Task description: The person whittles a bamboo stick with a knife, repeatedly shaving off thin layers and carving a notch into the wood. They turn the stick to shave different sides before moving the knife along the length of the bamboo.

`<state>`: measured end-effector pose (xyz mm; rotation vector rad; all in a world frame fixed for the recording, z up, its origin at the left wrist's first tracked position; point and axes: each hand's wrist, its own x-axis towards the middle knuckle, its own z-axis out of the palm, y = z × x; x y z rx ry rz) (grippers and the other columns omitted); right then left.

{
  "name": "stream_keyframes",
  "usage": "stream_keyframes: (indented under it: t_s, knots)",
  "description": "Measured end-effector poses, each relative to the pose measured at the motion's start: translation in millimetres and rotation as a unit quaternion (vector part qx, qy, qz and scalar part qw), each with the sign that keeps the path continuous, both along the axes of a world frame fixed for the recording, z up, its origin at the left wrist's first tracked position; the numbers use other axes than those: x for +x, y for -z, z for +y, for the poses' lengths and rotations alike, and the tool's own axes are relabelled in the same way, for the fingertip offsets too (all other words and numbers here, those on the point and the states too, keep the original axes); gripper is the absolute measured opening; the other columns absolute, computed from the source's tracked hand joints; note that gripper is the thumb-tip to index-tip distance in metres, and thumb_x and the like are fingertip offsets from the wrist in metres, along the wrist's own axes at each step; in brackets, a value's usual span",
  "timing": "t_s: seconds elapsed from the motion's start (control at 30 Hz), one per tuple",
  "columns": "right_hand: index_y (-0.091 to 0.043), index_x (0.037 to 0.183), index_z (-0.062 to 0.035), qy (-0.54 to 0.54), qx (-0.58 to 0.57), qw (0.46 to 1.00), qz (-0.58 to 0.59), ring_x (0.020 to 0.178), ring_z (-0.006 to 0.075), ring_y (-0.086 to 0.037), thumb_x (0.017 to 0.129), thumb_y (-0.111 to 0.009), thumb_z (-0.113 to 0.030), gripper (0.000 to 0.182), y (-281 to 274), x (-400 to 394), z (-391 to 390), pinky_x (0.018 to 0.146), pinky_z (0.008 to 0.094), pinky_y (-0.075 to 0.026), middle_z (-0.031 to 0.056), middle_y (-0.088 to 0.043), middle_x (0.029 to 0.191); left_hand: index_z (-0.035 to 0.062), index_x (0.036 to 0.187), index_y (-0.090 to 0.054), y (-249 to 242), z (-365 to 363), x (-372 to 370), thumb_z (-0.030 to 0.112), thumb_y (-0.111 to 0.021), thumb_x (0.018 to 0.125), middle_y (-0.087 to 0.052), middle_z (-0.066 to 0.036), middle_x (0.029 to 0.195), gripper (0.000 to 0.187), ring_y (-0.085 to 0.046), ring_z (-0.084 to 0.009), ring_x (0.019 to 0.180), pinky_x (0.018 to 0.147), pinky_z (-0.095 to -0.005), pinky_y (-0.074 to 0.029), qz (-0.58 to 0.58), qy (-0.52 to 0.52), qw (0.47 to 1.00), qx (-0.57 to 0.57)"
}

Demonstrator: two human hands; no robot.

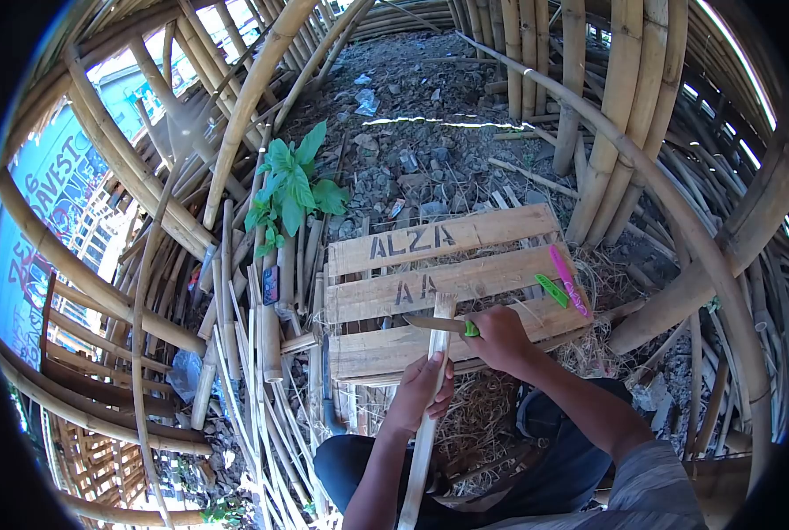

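My left hand [423, 390] is wrapped round a pale bamboo strip [425, 442], which runs from my lap up over the front of a wooden crate [368, 352]. The strip's upper end looks frayed. In my right hand [498, 337] is a knife [434, 323] with a green handle, its blade pointing left and lying across the strip just above my left hand. On the crate's slats, right of the knife, lie a bright green sheath-like piece [551, 290] and a long pink one [570, 281].
A phone [271, 285] lies on bamboo poles left of the crate. A machete-like tool [328, 389] stands along the crate's left side. Curly shavings [478, 424] cover the ground by my legs. A leafy plant [293, 185] grows behind, and a curved pole [650, 168] arches on the right.
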<state>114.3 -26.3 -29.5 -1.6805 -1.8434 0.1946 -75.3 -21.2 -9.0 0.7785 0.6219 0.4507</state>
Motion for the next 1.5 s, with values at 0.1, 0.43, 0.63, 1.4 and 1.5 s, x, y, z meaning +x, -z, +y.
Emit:
stream_keyframes:
  t_s: [0.1,0.43,0.63,1.4,1.5]
  knots:
    - [-0.064,0.074,-0.0032,0.005,-0.017,1.0,-0.019,0.061,0.0336,-0.061,0.071,-0.063,-0.02,0.018,2,2,0,0.059,0.044,-0.049,0.0158,-0.06,0.061,0.0074,0.084,-0.046,2,-2,3,0.036,-0.033,0.1,-0.036,0.001,0.053,0.035,-0.029,-0.0063,0.035,0.033,-0.0202,-0.027,0.053,-0.012,0.997,0.053]
    - [-0.066,0.069,-0.0055,0.143,-0.049,0.984,-0.09,0.065,0.033,-0.064,0.075,-0.06,-0.022,0.019,16,35,42,0.061,0.0436,-0.049,0.0172,-0.063,0.067,0.0084,0.083,-0.046,14,12,12,0.037,-0.037,0.099,-0.034,0.002,0.051,0.034,-0.028,-0.0057,0.035,0.032,-0.0202,-0.025,0.022,-0.033,0.999,0.019]
    - [-0.066,0.075,-0.0053,0.438,0.006,0.898,-0.042,0.059,0.0228,-0.063,0.086,-0.051,-0.026,0.028,20,159,49,0.054,0.0364,-0.049,0.0111,-0.064,0.066,0.0081,0.084,-0.047,4,-1,-20,0.038,-0.038,0.098,-0.035,0.002,0.052,0.033,-0.029,-0.006,0.035,0.032,-0.0196,-0.025,-0.041,0.018,0.999,-0.024]
    - [-0.067,0.087,-0.0046,0.025,-0.001,0.951,0.307,0.049,0.0057,-0.04,0.077,-0.068,-0.017,0.016,-22,17,8,0.047,0.0271,-0.032,0.0004,-0.051,0.052,0.0053,0.085,-0.048,8,-1,7,0.033,-0.036,0.099,-0.039,0.0,0.053,0.033,-0.032,-0.0072,0.036,0.033,-0.0219,-0.029,0.105,-0.035,0.99,0.092]
    - [-0.065,0.082,-0.0026,0.015,-0.024,0.954,0.298,0.051,0.0071,-0.04,0.079,-0.066,-0.02,0.018,-12,18,12,0.049,0.0277,-0.032,0.0001,-0.049,0.053,0.0052,0.085,-0.048,7,2,1,0.033,-0.035,0.099,-0.038,-0.001,0.052,0.034,-0.031,-0.008,0.034,0.032,-0.0222,-0.028,0.051,-0.023,0.998,0.029]
